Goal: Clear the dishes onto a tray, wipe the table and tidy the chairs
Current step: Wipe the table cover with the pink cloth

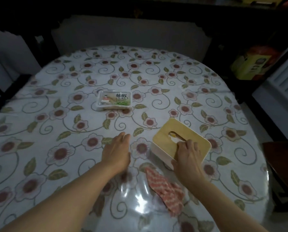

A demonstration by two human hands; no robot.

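A round table point(39, 101) wears a flowered cloth under clear plastic. A white tissue box with a wooden lid point(166, 139) stands near the front right. My right hand point(187, 156) rests on that lid, fingertips pinched at a tissue in the slot. My left hand point(117, 151) hovers flat and empty over the cloth, left of the box. A red-and-white patterned rag point(165, 190) lies crumpled on the table between my forearms. A sealed white snack tray with a printed label point(114, 100) sits at the table's middle.
A dark chair back with a grey panel point(131, 34) stands at the far side. Another dark chair point(280, 164) is at the right edge. A yellow and orange box point(252, 64) and white furniture point(283, 84) stand at the right.
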